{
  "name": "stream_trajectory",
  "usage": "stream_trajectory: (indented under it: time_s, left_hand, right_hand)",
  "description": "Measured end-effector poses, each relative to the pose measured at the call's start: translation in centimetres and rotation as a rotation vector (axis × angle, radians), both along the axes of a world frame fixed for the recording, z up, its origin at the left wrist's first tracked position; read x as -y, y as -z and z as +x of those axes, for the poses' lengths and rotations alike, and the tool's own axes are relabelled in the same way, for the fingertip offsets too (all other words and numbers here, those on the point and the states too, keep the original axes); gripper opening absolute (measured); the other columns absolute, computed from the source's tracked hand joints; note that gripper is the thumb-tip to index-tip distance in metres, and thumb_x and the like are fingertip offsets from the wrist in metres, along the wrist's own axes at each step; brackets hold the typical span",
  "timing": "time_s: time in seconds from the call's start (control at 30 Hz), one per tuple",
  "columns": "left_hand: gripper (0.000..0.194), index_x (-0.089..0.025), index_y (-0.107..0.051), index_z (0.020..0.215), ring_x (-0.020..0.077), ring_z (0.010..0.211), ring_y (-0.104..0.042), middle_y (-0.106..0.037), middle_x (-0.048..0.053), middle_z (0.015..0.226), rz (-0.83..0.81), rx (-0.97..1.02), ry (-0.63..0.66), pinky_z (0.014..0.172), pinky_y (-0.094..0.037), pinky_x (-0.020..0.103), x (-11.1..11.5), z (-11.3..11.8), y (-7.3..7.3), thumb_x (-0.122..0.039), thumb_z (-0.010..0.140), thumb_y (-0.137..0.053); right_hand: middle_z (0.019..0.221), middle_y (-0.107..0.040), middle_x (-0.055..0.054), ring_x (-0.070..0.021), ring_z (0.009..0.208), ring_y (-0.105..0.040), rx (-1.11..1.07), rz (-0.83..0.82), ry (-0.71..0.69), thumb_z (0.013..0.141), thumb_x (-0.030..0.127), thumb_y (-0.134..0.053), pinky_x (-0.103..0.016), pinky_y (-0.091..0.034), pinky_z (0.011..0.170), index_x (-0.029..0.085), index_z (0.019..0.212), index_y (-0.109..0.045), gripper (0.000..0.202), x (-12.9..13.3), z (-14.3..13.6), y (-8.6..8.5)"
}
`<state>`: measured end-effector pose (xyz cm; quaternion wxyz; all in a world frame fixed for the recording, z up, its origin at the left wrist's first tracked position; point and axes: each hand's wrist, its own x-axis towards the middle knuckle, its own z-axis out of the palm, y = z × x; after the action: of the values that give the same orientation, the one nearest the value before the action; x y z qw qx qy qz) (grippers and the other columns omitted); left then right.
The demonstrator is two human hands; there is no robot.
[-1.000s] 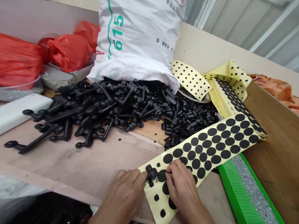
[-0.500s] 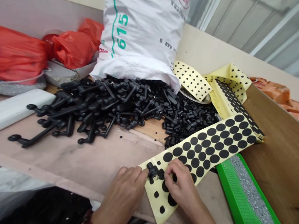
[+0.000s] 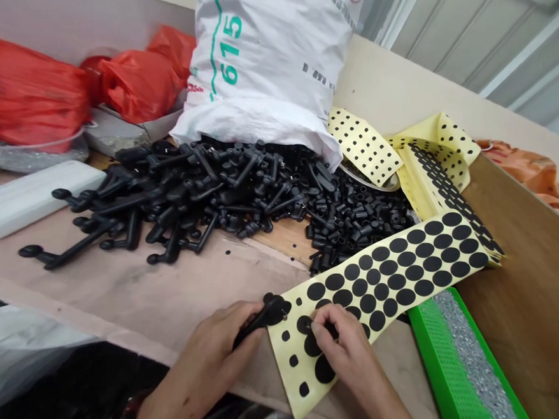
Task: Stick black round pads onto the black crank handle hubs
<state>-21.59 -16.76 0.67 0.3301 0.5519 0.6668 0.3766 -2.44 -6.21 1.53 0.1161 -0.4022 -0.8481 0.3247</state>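
Head view showed two bare hands working low over a table (image 3: 181, 311). The left hand (image 3: 207, 345) had its grip wrapped round a black crank handle (image 3: 270, 311), thumb below and fingers above, with the knobbed end jutting out at the near end of a long yellow sheet (image 3: 301, 407). The right hand (image 3: 342, 341) was over that same sheet, thumb and forefinger brought close together beside a black disc (image 3: 304, 325); whether its grip had closed on the disc's edge could not be told. Larger black discs ran in rows up the sheet, and a few small dark dots sat near its close end.

Beyond the hands, a heap of black handles (image 3: 199, 185) spread across the table below the mouth of a white sack (image 3: 271, 56) marked 615. Just right of the heap lay a pile of short black caps (image 3: 355, 221). Behind the caps, a dotted yellow strip (image 3: 360, 145) lay over the rim of a round dish, near a folded yellow stack (image 3: 446, 183). A green basket (image 3: 445, 368) of silvery bits stood to the right, beside a brown board (image 3: 529, 265). Red bags (image 3: 139, 91) and a white block (image 3: 36, 199) lay over on the left.
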Motion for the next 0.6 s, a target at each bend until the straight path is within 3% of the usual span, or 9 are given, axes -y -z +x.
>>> stream_trajectory:
  time_s: [0.17, 0.27, 0.4, 0.6]
  left_hand:
    - [0.035, -0.020, -0.050, 0.112, 0.0153, 0.069, -0.060, -0.068, 0.001, 0.084, -0.160, 0.578, -0.109, 0.062, -0.045, 0.023, -0.2, 0.1, -0.4, -0.026, 0.078, -0.055]
    - [0.050, -0.019, -0.044, 0.118, 0.0112, 0.059, -0.057, -0.069, 0.001, 0.084, -0.220, 0.829, -0.180, 0.058, -0.043, 0.022, -0.8, 0.7, -0.5, -0.025, 0.071, -0.061]
    - [0.047, -0.019, -0.049, 0.111, 0.0102, 0.062, -0.056, -0.067, 0.002, 0.088, -0.220, 0.945, -0.130, 0.061, -0.042, 0.021, -1.6, 1.8, -1.0, -0.022, 0.067, -0.063]
    - [0.047, -0.019, -0.046, 0.112, 0.0118, 0.071, -0.055, -0.065, 0.002, 0.093, -0.189, 0.943, -0.145, 0.065, -0.043, 0.022, -1.9, 2.0, -0.8, -0.017, 0.067, -0.060]
  right_hand:
    - [0.081, -0.059, -0.002, -0.0185, 0.078, -0.055, -0.003, -0.016, -0.019, 0.084, 0.016, -0.041, -0.032, -0.041, 0.072, 0.022, 0.071, -0.043, 0.014, 0.1, 0.2, 0.0]
    - [0.098, -0.060, -0.005, -0.0207, 0.097, -0.054, -0.032, -0.035, -0.053, 0.085, 0.014, -0.041, -0.036, -0.040, 0.084, 0.022, 0.073, -0.042, 0.014, 0.4, 0.3, -0.2]
    - [0.115, -0.055, -0.007, -0.0233, 0.117, -0.044, -0.013, -0.043, -0.070, 0.083, 0.012, -0.044, -0.040, -0.037, 0.093, 0.021, 0.075, -0.045, 0.013, 0.5, 0.6, -0.4]
    - [0.117, -0.056, -0.011, -0.0264, 0.115, -0.044, 0.072, 0.076, -0.100, 0.082, 0.008, -0.043, -0.044, -0.041, 0.093, 0.020, 0.073, -0.045, 0.015, 0.8, 0.3, -0.7]
